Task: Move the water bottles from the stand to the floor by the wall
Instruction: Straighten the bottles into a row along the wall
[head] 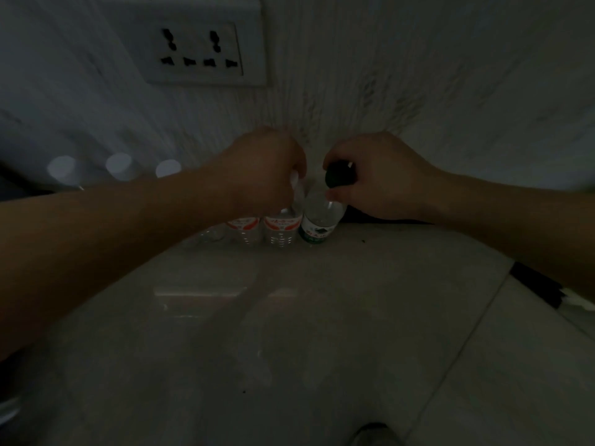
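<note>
Water bottles (246, 230) stand upright in a row on the floor (289, 333). L grip (267, 169) clasps the red-label bottle (280, 231) at its top, R grip (370, 178) the green-label bottle (317, 228) by its dark cap. Wall (402, 75) just behind. Prob. full: heavyish, thin-walled, slick, so hold at necks.
</note>
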A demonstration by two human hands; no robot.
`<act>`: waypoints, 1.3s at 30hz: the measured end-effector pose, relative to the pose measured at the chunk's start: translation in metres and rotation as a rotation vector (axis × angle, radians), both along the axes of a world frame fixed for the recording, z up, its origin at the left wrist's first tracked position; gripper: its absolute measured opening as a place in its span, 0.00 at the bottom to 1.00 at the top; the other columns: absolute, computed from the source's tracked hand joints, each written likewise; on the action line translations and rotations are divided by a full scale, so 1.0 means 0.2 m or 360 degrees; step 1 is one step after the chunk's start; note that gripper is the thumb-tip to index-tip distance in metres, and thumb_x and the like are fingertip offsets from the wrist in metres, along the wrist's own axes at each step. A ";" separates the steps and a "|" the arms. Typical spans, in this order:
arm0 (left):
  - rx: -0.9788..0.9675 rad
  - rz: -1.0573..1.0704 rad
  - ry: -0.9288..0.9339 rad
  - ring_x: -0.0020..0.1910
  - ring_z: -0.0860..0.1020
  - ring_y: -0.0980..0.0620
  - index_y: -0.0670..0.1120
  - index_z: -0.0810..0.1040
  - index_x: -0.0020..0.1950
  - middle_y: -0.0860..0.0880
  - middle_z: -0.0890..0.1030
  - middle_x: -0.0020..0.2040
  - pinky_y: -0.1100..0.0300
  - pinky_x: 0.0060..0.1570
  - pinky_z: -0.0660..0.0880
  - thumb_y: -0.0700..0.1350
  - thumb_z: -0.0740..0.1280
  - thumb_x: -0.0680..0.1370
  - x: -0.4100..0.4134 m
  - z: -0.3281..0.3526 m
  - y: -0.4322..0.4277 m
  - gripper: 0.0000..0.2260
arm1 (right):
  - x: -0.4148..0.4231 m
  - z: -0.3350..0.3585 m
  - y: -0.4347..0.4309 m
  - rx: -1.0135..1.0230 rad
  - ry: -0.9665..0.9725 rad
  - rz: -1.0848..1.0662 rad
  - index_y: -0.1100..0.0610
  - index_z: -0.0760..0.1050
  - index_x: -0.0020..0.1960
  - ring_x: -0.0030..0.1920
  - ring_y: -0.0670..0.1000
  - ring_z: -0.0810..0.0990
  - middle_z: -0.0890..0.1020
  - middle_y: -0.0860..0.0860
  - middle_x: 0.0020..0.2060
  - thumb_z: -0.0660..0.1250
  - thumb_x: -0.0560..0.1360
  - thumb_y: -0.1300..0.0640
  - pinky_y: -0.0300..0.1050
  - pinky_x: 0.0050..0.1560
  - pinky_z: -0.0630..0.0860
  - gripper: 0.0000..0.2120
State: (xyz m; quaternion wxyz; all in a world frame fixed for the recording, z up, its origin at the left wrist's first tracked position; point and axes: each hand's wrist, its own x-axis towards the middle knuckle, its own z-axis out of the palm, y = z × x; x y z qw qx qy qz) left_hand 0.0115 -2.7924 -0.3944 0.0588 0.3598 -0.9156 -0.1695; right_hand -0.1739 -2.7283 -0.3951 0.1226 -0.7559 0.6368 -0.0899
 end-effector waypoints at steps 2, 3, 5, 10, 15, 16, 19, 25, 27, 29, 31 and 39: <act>0.0005 -0.0012 0.0022 0.52 0.80 0.44 0.43 0.83 0.56 0.43 0.83 0.53 0.51 0.53 0.76 0.40 0.68 0.73 0.00 0.00 0.00 0.12 | 0.01 0.00 0.00 -0.0017 0.0000 0.0009 0.55 0.78 0.59 0.46 0.45 0.74 0.81 0.52 0.53 0.73 0.70 0.50 0.37 0.45 0.66 0.19; 0.0012 -0.0009 0.0025 0.51 0.80 0.44 0.43 0.83 0.56 0.42 0.83 0.53 0.51 0.53 0.76 0.40 0.67 0.74 0.01 0.00 0.00 0.12 | 0.01 0.00 0.00 -0.0024 -0.0008 0.0012 0.56 0.78 0.58 0.46 0.46 0.74 0.81 0.52 0.52 0.73 0.70 0.51 0.38 0.45 0.67 0.18; 0.0020 0.0000 0.0024 0.51 0.80 0.44 0.43 0.83 0.56 0.42 0.83 0.53 0.51 0.53 0.77 0.40 0.68 0.73 0.01 0.00 -0.01 0.12 | 0.01 0.00 0.00 -0.0019 -0.0012 0.0009 0.56 0.79 0.58 0.46 0.46 0.75 0.81 0.52 0.52 0.73 0.71 0.51 0.39 0.45 0.68 0.18; 0.0039 -0.0006 0.0008 0.50 0.79 0.46 0.43 0.82 0.55 0.43 0.82 0.51 0.53 0.51 0.76 0.40 0.67 0.74 0.02 0.00 -0.01 0.11 | 0.03 -0.02 0.00 -0.0013 -0.0007 0.0016 0.57 0.78 0.58 0.50 0.50 0.78 0.81 0.53 0.52 0.73 0.71 0.52 0.40 0.47 0.69 0.18; 0.0054 0.0003 0.0010 0.50 0.78 0.47 0.45 0.81 0.54 0.44 0.82 0.50 0.50 0.51 0.77 0.40 0.66 0.74 0.02 -0.01 -0.02 0.10 | 0.03 -0.03 -0.01 -0.0012 -0.0012 0.0016 0.56 0.78 0.58 0.47 0.46 0.75 0.81 0.52 0.52 0.73 0.71 0.51 0.39 0.44 0.67 0.18; 0.0059 0.0007 -0.0005 0.50 0.78 0.47 0.45 0.81 0.55 0.44 0.81 0.51 0.50 0.51 0.77 0.40 0.66 0.74 0.03 -0.01 -0.02 0.11 | 0.03 -0.04 -0.01 -0.0017 -0.0021 0.0012 0.56 0.78 0.58 0.46 0.46 0.74 0.81 0.52 0.52 0.73 0.71 0.51 0.39 0.44 0.68 0.17; 0.0056 -0.0012 0.0000 0.51 0.78 0.45 0.44 0.81 0.55 0.43 0.81 0.51 0.49 0.51 0.76 0.40 0.67 0.73 0.03 -0.02 -0.02 0.11 | 0.03 -0.03 -0.01 -0.0033 -0.0056 -0.0004 0.57 0.79 0.57 0.46 0.46 0.75 0.82 0.52 0.50 0.73 0.71 0.52 0.41 0.46 0.72 0.16; 0.0049 -0.0033 0.0022 0.52 0.78 0.45 0.44 0.80 0.56 0.42 0.80 0.53 0.49 0.53 0.75 0.41 0.66 0.75 0.04 -0.02 -0.02 0.11 | 0.04 -0.03 -0.01 -0.0042 -0.0045 0.0009 0.58 0.79 0.55 0.47 0.51 0.79 0.82 0.53 0.49 0.73 0.70 0.53 0.48 0.48 0.74 0.16; 0.0060 -0.0036 0.0010 0.53 0.77 0.45 0.44 0.80 0.57 0.42 0.80 0.54 0.49 0.53 0.75 0.41 0.67 0.75 0.04 -0.02 -0.01 0.12 | 0.04 -0.03 -0.01 -0.0050 -0.0027 0.0009 0.58 0.79 0.56 0.47 0.51 0.79 0.82 0.53 0.49 0.72 0.70 0.53 0.47 0.48 0.74 0.16; 0.0056 -0.0046 -0.0015 0.53 0.77 0.44 0.45 0.79 0.58 0.43 0.79 0.55 0.50 0.53 0.75 0.43 0.69 0.72 0.04 -0.02 -0.01 0.14 | 0.03 -0.03 -0.01 -0.0058 -0.0026 0.0010 0.58 0.78 0.57 0.48 0.51 0.78 0.82 0.53 0.50 0.72 0.70 0.53 0.45 0.47 0.73 0.17; 0.0056 -0.0050 -0.0040 0.54 0.77 0.44 0.45 0.79 0.59 0.43 0.79 0.55 0.51 0.53 0.75 0.43 0.71 0.71 0.04 -0.03 -0.01 0.16 | 0.03 -0.04 -0.01 -0.0058 -0.0020 0.0008 0.58 0.78 0.58 0.49 0.51 0.78 0.82 0.54 0.51 0.73 0.70 0.52 0.45 0.49 0.73 0.18; 0.0044 -0.0087 -0.0031 0.52 0.78 0.43 0.43 0.79 0.59 0.42 0.80 0.54 0.49 0.52 0.76 0.47 0.68 0.70 0.06 -0.03 -0.02 0.18 | 0.02 -0.03 0.00 -0.0032 -0.0034 0.0023 0.59 0.78 0.57 0.48 0.51 0.78 0.81 0.54 0.50 0.73 0.70 0.52 0.48 0.49 0.74 0.18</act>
